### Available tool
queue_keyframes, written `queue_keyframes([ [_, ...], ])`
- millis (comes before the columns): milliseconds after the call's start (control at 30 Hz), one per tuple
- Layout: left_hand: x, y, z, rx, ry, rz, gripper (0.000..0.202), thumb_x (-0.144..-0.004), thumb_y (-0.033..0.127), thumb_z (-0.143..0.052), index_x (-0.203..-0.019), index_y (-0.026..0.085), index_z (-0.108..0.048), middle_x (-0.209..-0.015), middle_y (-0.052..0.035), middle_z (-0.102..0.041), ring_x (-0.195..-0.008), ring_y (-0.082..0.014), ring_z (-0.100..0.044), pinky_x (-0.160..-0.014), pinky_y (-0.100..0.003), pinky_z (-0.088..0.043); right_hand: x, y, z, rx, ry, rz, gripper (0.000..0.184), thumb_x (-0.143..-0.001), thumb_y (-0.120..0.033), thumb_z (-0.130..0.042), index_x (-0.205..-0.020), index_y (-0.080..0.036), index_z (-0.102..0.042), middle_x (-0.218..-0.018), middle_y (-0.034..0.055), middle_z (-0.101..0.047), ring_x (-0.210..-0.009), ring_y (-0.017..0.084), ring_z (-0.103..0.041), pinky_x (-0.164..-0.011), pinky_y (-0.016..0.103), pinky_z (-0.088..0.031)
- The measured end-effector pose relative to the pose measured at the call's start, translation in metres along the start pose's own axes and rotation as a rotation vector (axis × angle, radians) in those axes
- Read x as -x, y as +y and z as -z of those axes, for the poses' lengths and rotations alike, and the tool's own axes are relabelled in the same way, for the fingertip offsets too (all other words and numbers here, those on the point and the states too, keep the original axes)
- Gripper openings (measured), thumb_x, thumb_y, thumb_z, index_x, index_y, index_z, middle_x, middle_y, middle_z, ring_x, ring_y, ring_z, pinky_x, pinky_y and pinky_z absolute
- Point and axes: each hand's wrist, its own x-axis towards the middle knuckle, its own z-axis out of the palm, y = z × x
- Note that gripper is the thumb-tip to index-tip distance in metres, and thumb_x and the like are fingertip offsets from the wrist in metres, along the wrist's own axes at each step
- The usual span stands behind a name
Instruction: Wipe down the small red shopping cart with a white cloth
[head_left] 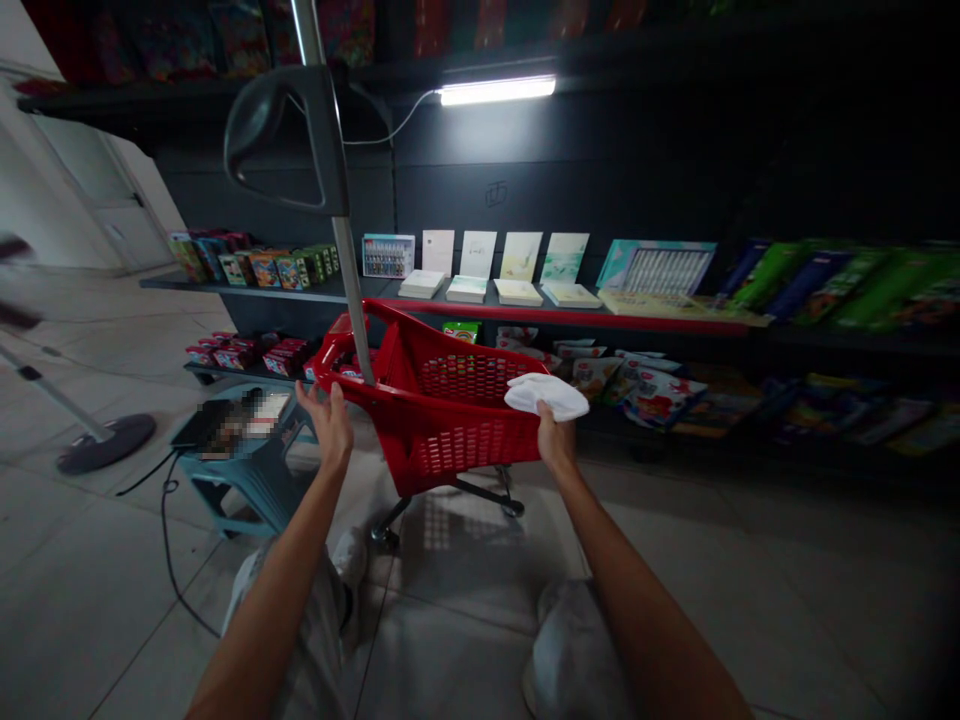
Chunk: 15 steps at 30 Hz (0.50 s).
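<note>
A small red shopping cart [465, 435] with perforated sides stands in front of me, its handle end to the left. My right hand [556, 440] pinches a folded white cloth [547, 396] at the cart's right end, the cloth lying over the rim there. By the handle end, my left hand [330, 428] is raised with fingers apart and holds nothing; its fingertips are close to the red rim, and I cannot tell if they touch. A metal pole [349, 270] with a dark looped piece [319, 140] rises at the cart's handle end.
Behind the cart, a dark shelf [480, 305] carries booklets [517, 290], small boxes [281, 268] and bagged snacks [664, 395]. To my left are a blue-grey stool [247, 485] with a blurred item on it, a trailing cable [166, 540] and a round stand base [109, 445].
</note>
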Motion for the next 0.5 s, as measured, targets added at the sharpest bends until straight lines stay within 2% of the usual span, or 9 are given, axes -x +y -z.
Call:
queue_keyframes([
  [100,0.016,0.012,-0.001,-0.142,0.209,-0.318,0.079,-0.097,0.052,-0.063,-0.160,0.021,-0.025,-0.165,-0.0221,-0.032,-0.152,-0.0317,-0.041,-0.121,-0.050,-0.043,-0.002,-0.019,-0.018,-0.364,0.148,-0.183,0.042,-0.085,-0.052,-0.064,-0.109,-0.019,-0.073,-0.115,0.0081,-0.078,-0.117,0.027,-0.070,-0.114,0.049,-0.050],
  [167,0.028,0.020,-0.001,-0.200,0.211,-0.574,0.067,-0.097,0.044,-0.063,-0.152,0.019,-0.036,-0.160,-0.0219,-0.038,-0.154,-0.0317,-0.038,-0.127,-0.054,-0.033,-0.002,-0.030,-0.029,-0.552,0.159,-0.251,0.042,-0.086,-0.054,-0.063,-0.106,-0.018,-0.073,-0.108,0.0060,-0.079,-0.110,0.024,-0.073,-0.104,0.042,-0.058],
  [233,0.040,0.027,-0.004,-0.197,0.064,-0.754,0.051,-0.099,0.039,-0.060,-0.144,0.019,-0.045,-0.150,-0.0192,-0.049,-0.148,-0.0307,-0.045,-0.125,-0.055,-0.035,-0.001,-0.039,-0.038,-0.647,0.165,-0.282,0.042,-0.087,-0.055,-0.062,-0.106,-0.019,-0.072,-0.108,0.0041,-0.079,-0.108,0.020,-0.074,-0.099,0.035,-0.060],
  [333,0.055,0.034,-0.013,-0.189,-0.323,-0.834,0.035,-0.102,0.032,-0.051,-0.136,0.021,-0.052,-0.137,-0.0147,-0.060,-0.139,-0.0275,-0.055,-0.119,-0.053,-0.044,0.003,-0.051,-0.050,-0.693,0.166,-0.348,0.041,-0.087,-0.055,-0.064,-0.110,-0.021,-0.072,-0.110,0.0006,-0.079,-0.107,0.016,-0.074,-0.096,0.028,-0.061],
  [400,0.065,0.038,-0.023,-0.213,-0.539,-0.772,0.036,-0.104,0.031,-0.047,-0.139,0.021,-0.052,-0.138,-0.0143,-0.062,-0.136,-0.0258,-0.057,-0.119,-0.050,-0.045,0.008,-0.058,-0.059,-0.742,0.079,-0.440,0.040,-0.089,-0.056,-0.064,-0.111,-0.023,-0.071,-0.108,-0.0004,-0.080,-0.101,0.017,-0.076,-0.090,0.029,-0.063],
  [500,0.076,0.043,-0.041,-0.221,-0.692,-0.586,0.045,-0.106,0.039,-0.046,-0.148,0.022,-0.046,-0.149,-0.0150,-0.057,-0.141,-0.0251,-0.054,-0.122,-0.047,-0.043,0.016,-0.072,-0.070,-0.796,-0.148,-0.577,0.040,-0.089,-0.059,-0.066,-0.108,-0.024,-0.071,-0.098,0.0009,-0.081,-0.089,0.020,-0.078,-0.082,0.032,-0.066],
])
